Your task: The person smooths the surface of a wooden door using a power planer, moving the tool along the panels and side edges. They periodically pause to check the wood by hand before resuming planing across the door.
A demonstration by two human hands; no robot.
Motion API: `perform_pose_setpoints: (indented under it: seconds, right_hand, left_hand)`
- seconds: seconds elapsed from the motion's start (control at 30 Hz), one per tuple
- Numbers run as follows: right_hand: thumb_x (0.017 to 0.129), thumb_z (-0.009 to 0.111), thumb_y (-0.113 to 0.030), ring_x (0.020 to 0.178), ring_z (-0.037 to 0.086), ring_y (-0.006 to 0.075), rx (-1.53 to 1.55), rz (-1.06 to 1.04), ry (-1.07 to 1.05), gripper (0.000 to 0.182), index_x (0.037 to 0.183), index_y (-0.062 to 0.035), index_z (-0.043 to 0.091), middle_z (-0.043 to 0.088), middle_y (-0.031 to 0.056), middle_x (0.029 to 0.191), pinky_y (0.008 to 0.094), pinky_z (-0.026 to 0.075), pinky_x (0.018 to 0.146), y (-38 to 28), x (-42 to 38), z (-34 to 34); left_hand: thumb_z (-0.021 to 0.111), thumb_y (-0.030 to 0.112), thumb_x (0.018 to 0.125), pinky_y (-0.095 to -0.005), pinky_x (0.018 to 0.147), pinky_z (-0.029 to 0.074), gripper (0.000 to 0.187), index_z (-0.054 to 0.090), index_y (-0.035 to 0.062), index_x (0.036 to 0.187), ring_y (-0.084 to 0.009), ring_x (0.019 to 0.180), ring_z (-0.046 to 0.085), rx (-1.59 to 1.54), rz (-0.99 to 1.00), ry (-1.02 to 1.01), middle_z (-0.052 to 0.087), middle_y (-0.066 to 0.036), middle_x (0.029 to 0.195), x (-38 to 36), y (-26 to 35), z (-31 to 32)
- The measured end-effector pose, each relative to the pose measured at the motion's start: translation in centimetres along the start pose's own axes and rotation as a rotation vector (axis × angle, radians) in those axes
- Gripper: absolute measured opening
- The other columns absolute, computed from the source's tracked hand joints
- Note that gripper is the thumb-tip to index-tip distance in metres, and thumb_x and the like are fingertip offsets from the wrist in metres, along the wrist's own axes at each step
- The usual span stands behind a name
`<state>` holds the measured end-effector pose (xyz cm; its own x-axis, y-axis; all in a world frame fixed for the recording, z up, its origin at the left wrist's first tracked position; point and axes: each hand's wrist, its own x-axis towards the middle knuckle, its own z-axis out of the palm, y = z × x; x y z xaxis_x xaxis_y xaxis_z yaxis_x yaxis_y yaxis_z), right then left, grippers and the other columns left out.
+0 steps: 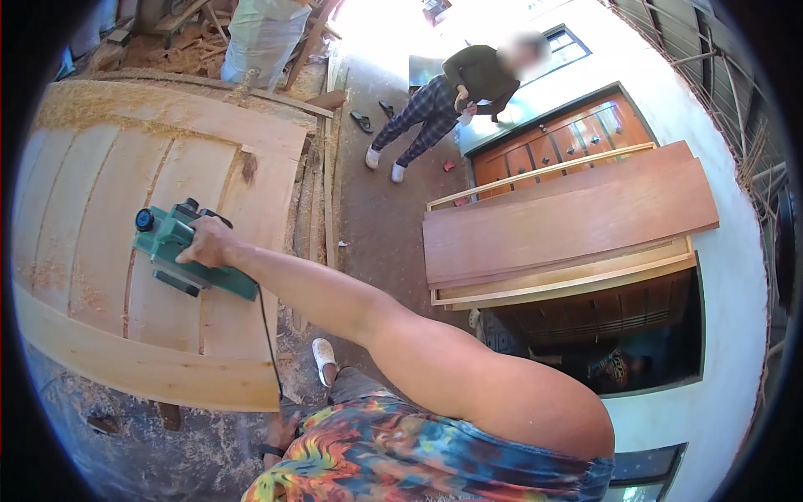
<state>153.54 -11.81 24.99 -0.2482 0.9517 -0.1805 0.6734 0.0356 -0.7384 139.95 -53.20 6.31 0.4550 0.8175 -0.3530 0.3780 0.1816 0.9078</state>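
A green electric planer [180, 247] rests on a large panelled wooden door [100, 226] strewn with shavings. Around its handle, my right hand [209, 243] is closed, the arm stretched out across the view. A black cord [268, 335] trails from the planer past the door's corner. My left hand [283, 429], with a dark band at the wrist, is low in the view beside that corner and my leg. Its fingers look spread and partly shaded, with nothing visible in them.
Another person [460, 92] stands on the walkway near dark sandals [362, 122]. Stacked wooden boards and frames [569, 217] lean by the white wall [728, 335] at right. Long wood strips [328, 192] lie beside the door. A white sack [261, 42] is at the top.
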Motion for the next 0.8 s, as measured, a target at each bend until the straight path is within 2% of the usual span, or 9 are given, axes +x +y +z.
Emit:
perform_pose_setpoints:
  seconds: [0.03,0.17,0.27,0.33,0.4,0.43,0.5,0.6,0.8]
  right_hand:
    - [0.065,0.085,-0.038,0.093,0.069,0.0362,-0.009,-0.023,0.029,0.053,0.098,0.0019,0.074,0.071,0.0249,0.095,0.0424,0.054,0.086,0.3,0.1,0.3]
    - [0.067,0.084,-0.038,0.087,0.07,0.0375,-0.033,-0.111,0.098,0.055,0.098,0.0058,0.071,0.072,0.0239,0.092,0.0418,0.056,0.08,2.5,1.2,1.9]
    - [0.067,0.084,-0.034,0.083,0.071,0.0392,0.049,-0.113,0.046,0.058,0.104,0.0083,0.068,0.072,0.0222,0.092,0.0415,0.057,0.074,2.1,0.8,1.5]
    - [0.068,0.084,-0.033,0.081,0.071,0.0398,0.073,-0.133,0.025,0.059,0.106,0.0091,0.067,0.072,0.0216,0.092,0.0414,0.058,0.071,2.1,0.8,1.5]
    - [0.071,0.077,-0.022,0.086,0.071,0.0371,-0.166,-0.182,0.095,0.073,0.131,0.0107,0.052,0.071,0.022,0.092,0.0401,0.057,0.074,1.9,0.2,2.0]
    - [0.071,0.077,-0.022,0.086,0.071,0.0371,-0.162,-0.182,0.093,0.073,0.131,0.0107,0.052,0.071,0.022,0.092,0.0401,0.057,0.074,2.2,-0.2,2.2]
    - [0.073,0.069,-0.012,0.093,0.071,0.0337,-0.384,-0.315,0.088,0.085,0.147,0.0101,0.034,0.071,0.0206,0.097,0.0385,0.055,0.079,2.4,-1.0,2.1]
    - [0.082,0.064,-0.009,0.095,0.069,0.029,-0.35,-0.318,0.118,0.074,0.148,0.0069,0.036,0.07,0.0153,0.099,0.0373,0.052,0.083,2.5,-1.5,1.9]
    - [0.081,0.064,-0.009,0.097,0.069,0.0292,-0.319,-0.319,0.059,0.072,0.146,0.0068,0.038,0.07,0.0151,0.101,0.0377,0.051,0.084,2.1,-2.4,0.8]
  left_hand:
    - [0.06,0.058,0.092,-0.05,0.114,0.033,0.092,0.023,0.0014,0.156,-0.0498,0.138,0.038,0.003,-0.163,-0.111,0.037,-0.033,0.152,0.3,0.5,-0.1]
    - [0.056,0.056,0.095,-0.0462,0.118,0.029,0.089,0.022,0.0019,0.157,-0.0448,0.144,0.034,0.092,-0.312,0.011,0.033,-0.031,0.155,2.1,0.8,2.6]
    - [0.057,0.049,0.096,-0.0433,0.121,0.025,0.084,0.023,0.0018,0.157,-0.0413,0.147,0.029,0.264,-0.041,0.192,0.031,-0.028,0.158,4.2,-1.4,5.4]
    - [0.059,0.041,0.096,-0.0426,0.122,0.023,0.082,0.023,0.0017,0.157,-0.0394,0.148,0.028,0.257,-0.042,0.223,0.03,-0.026,0.159,5.9,0.4,6.6]
    - [0.062,0.034,0.096,-0.0419,0.123,0.021,0.079,0.023,0.0016,0.157,-0.0376,0.149,0.026,0.255,-0.044,0.239,0.03,-0.024,0.16,7.9,2.1,7.5]
    - [0.063,0.028,0.095,-0.0428,0.122,0.023,0.078,0.023,0.0018,0.157,-0.0387,0.149,0.027,0.227,-0.065,0.295,0.03,-0.024,0.16,8.5,2.6,8.3]
    - [0.064,0.014,0.094,-0.0456,0.118,0.031,0.075,0.025,0.0034,0.157,-0.0414,0.145,0.033,0.084,-0.141,0.453,0.032,-0.025,0.159,9.6,5.7,9.5]
    - [0.06,0.014,0.097,-0.0462,0.114,0.037,0.07,0.025,0.0046,0.157,-0.0413,0.141,0.04,-0.141,-0.13,0.695,0.035,-0.025,0.157,9.9,3.6,11.1]
    - [0.054,0.024,0.104,-0.0446,0.1,0.049,0.047,0.046,-0.0015,0.142,-0.0347,0.124,0.055,-0.132,-0.32,0.905,0.05,-0.021,0.143,2.0,-1.8,10.7]
